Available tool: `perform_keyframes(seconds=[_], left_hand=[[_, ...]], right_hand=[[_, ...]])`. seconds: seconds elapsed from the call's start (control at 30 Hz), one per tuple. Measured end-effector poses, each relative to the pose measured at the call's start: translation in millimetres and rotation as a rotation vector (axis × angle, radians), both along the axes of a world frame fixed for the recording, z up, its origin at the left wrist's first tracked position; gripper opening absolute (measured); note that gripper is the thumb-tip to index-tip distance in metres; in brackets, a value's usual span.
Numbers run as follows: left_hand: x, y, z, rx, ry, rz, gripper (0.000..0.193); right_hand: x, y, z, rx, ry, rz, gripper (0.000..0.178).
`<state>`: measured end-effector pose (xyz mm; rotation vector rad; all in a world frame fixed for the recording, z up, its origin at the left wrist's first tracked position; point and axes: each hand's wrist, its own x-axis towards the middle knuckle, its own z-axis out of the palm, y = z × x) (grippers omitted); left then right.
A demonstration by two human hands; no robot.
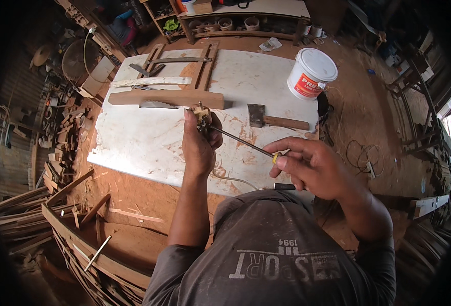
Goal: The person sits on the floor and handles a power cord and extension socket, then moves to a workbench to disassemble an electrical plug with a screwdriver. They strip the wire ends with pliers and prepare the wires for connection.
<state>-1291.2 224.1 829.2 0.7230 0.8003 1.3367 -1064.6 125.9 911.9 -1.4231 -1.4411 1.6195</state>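
Here, hands (pixel 199 148) (pixel 314 166) pinch a fitting (pixel 202 115) (left) and screwdriver (pixel 245 142) (right) above a stained tabletop (pixel 144 135), earthen floor (pixel 358 115) around

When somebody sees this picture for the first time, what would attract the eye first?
Probably the hands near the centre: the left hand holds a small brass-coloured part, and the right hand holds a screwdriver-like tool reaching toward it. Next may come the white bucket with a red label, at the far right corner of the pale board.
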Motion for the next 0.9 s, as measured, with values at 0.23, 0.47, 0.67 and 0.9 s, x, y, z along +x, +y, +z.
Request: perform_keyframes(seconds=[0.23, 0.47, 0.67, 0.9], left_hand=[[-1.7, -2.3, -31.9, 0.093, 0.112, -0.049, 0.06], [6.4, -7.8, -40.3, -0.002, 0.012, -0.035, 0.063], [4.2, -5.0, -48.1, -0.116, -0.031, -0.01, 0.06], [0.0, -7.4, -58.2, -0.029, 0.022, 0.03, 0.064]], right_hand=[[3.5, 6.5, -13.6, 0.019, -0.015, 0.033, 0.031], [-2.1, 12.0, -15.3, -0.106, -0.054, 0.043, 0.028], [-7.7, -0.6, -39.3, 0.975, -0.825, 0.224, 0.024], [-7.5, 26.7, -22.8, 0.474, -0.73, 0.238, 0.021]])
